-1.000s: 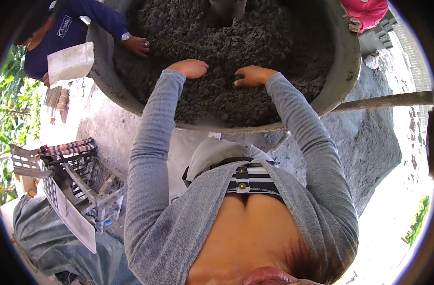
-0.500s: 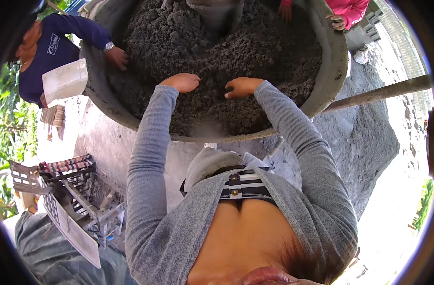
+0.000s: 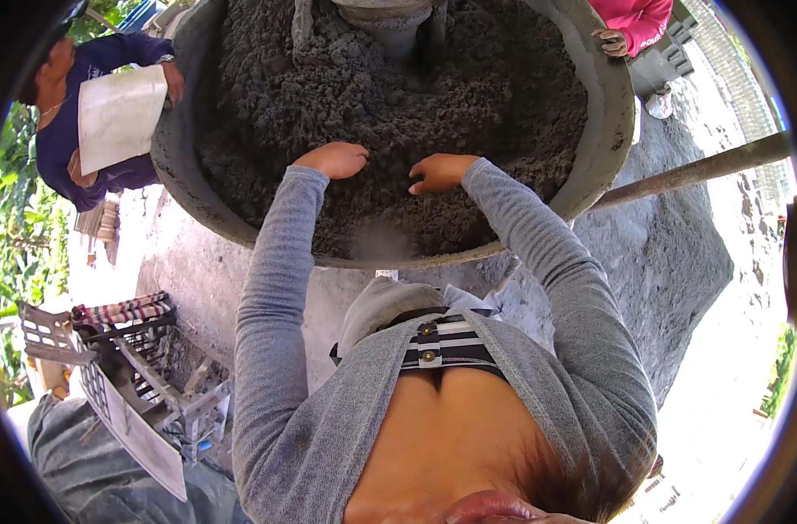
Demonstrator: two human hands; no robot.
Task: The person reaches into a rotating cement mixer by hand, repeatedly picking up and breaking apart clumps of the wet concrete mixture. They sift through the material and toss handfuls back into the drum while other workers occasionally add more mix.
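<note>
Dark grey, crumbly, damp-looking mix fills a big round mixer drum in front of me. My left hand is just above the mix at the near side, fingers curled together and their tips partly hidden; I cannot make out what is in them. Across a short gap, my right hand is held low over the mix, thumb and forefinger apart, nothing visible in it. The remaining fingers of that hand are hidden beneath it.
On the left, a person in navy has one hand by the drum's rim and a pale sheet in front. A pink-sleeved hand rests on the rim at right. A pole slants rightward. A battered crate stands lower left.
The navy-clad person's hand has withdrawn from the mix to the rim, and the pale sheet has swung up. One pink-sleeved hand has left the drum. The central mixer part has shifted; my hands barely moved.
</note>
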